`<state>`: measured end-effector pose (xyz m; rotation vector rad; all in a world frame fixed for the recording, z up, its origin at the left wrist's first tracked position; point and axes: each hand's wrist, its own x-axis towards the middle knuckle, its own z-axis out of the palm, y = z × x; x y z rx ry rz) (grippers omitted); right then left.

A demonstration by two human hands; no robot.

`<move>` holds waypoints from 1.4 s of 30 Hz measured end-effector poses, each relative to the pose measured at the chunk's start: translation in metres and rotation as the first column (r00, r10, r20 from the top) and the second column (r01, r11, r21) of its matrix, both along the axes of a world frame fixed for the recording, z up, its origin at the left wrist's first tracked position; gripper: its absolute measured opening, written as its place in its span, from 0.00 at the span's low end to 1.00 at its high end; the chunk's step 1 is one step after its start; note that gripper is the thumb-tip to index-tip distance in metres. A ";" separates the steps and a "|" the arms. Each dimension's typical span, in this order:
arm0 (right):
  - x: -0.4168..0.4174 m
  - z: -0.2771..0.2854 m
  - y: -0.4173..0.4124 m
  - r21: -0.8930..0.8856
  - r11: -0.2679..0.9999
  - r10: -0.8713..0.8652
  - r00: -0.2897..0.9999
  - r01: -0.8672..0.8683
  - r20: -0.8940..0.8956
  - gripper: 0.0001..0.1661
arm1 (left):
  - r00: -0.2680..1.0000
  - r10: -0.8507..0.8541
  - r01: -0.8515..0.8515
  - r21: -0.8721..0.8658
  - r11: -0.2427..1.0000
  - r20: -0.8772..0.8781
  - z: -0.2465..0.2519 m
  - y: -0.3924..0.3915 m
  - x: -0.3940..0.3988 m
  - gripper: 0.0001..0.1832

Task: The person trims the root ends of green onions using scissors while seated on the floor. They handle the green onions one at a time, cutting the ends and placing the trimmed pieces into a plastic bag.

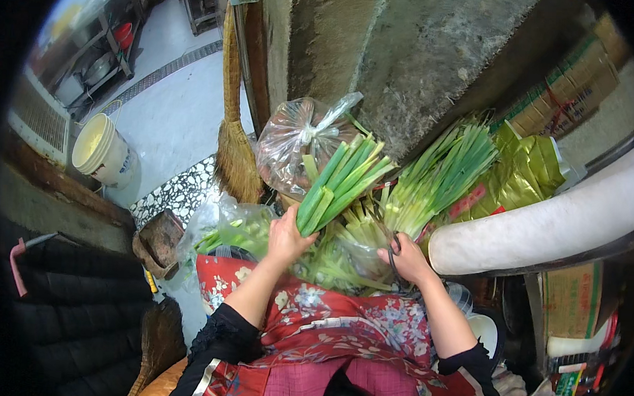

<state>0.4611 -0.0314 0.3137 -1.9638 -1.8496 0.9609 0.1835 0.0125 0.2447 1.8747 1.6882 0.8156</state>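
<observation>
My left hand (289, 240) grips a bunch of green onions (334, 191) near its lower end, the stalks slanting up to the right. In my right hand (411, 261) is a pair of scissors (393, 264) with dark handles, its fingers through the loops. The blades point up and left, partly lost among pale stalks. Just beyond that hand lies a larger bundle of long green onions (442, 172), pale at the near end. Loose stalks and clear plastic (340, 261) spread over the edge of my red floral apron (311, 300).
A knotted clear plastic bag (294, 121) of brownish contents stands ahead, beside a straw broom (238, 159). At the right are a gold-green foil bag (534, 163) and a thick white pipe (541, 223). A white bucket (109, 157) stands at the left. A concrete wall (399, 57) rises ahead.
</observation>
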 end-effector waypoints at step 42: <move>0.010 -0.075 -0.049 -0.165 0.986 -0.010 0.975 -0.027 -0.222 0.15 | 0.895 -0.050 -0.215 -0.526 0.823 -0.444 0.162 -0.133 -0.315 0.28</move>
